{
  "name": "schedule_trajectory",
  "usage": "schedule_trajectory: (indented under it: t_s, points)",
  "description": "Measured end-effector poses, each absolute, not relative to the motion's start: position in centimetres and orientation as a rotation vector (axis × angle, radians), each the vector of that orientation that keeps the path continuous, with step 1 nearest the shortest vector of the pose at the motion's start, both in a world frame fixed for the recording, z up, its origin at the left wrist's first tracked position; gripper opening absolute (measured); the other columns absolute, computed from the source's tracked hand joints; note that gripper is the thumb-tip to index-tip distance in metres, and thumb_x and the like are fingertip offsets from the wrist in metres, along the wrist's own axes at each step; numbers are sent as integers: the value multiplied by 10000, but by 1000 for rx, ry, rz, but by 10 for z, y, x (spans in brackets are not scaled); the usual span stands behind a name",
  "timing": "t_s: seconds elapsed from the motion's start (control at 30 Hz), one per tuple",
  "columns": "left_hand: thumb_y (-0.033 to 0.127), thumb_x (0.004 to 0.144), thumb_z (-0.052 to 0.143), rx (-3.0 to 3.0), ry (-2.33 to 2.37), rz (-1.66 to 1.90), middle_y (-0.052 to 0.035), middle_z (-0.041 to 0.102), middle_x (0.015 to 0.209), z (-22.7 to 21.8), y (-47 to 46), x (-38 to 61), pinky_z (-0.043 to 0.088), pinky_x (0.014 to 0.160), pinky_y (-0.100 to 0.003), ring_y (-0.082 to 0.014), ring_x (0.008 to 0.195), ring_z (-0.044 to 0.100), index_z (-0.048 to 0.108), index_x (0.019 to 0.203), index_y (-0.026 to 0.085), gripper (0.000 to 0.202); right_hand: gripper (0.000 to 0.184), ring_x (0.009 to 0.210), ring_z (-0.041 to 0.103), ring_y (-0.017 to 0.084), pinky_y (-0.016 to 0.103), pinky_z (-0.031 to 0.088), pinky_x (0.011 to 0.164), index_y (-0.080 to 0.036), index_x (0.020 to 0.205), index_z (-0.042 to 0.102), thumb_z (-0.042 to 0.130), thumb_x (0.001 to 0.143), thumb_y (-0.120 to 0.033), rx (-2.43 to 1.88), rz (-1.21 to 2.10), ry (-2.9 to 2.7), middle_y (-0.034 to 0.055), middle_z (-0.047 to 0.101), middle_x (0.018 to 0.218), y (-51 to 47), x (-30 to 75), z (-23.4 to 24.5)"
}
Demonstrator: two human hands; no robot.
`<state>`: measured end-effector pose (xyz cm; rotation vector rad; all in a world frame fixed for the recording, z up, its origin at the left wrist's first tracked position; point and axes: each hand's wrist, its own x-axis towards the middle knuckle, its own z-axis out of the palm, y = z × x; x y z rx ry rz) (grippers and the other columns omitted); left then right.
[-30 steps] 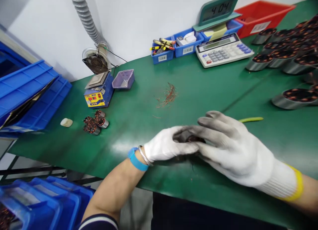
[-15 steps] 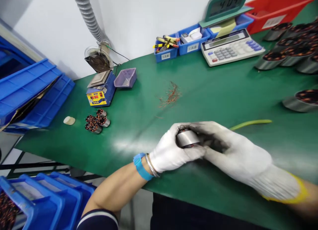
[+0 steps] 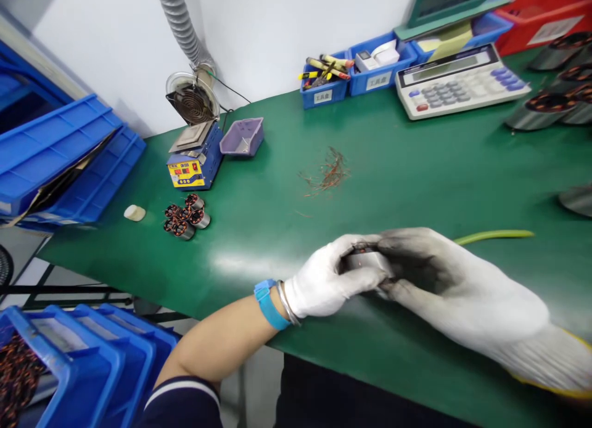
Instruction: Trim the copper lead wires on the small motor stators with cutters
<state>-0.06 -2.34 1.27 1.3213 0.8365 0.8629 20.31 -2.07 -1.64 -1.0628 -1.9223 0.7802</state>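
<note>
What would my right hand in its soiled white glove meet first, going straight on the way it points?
Your right hand would likely first meet the short, silvery metal cylinder directly ahead, gripped in your white-gloved left hand; blur leaves exact contact unclear.

Open lane on worktop (image 3: 259, 212) between wound cores (image 3: 185, 218) and wire scraps (image 3: 330, 172); calculator (image 3: 462, 82), blue bins (image 3: 338, 94) obstruct rear; green strip (image 3: 494, 235) beyond right hand (image 3: 472, 295).

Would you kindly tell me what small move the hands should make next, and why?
Perhaps the right hand should turn the motor stator slightly: the left hand wraps its metal body, the right is at its edge, and together they cover much of it.
</note>
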Motion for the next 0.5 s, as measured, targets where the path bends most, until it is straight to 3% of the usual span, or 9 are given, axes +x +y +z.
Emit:
schedule_trajectory:
  t_s: [0.23,0.37,0.5]
  points:
    - [396,705,809,1276,939,847,-73,679,1034,19,-23,3,497,964,-393,-231,972,633,624,1049,175,450,377,1000,710,205,354,623,898,-338,1214,537,617,853,-260,-1012,605,-2035,46,678,1128,-19,205,-13]
    - [307,744,767,1137,905,798,-6,640,796,17,-23,3,505,840,-356,-158,760,600,609,990,172,322,386,1012,707,199,326,628,867,-339,1219,533,623,849,-275,-950,559,-2088,40,676,1118,-19,206,-16]
    - [319,764,743,1085,884,829,23,593,726,14,-20,5,485,764,-296,-109,677,535,620,929,160,260,403,1003,705,187,299,628,839,-339,1234,544,635,843,-291,-981,664,-2086,34,667,1152,-20,206,-17]
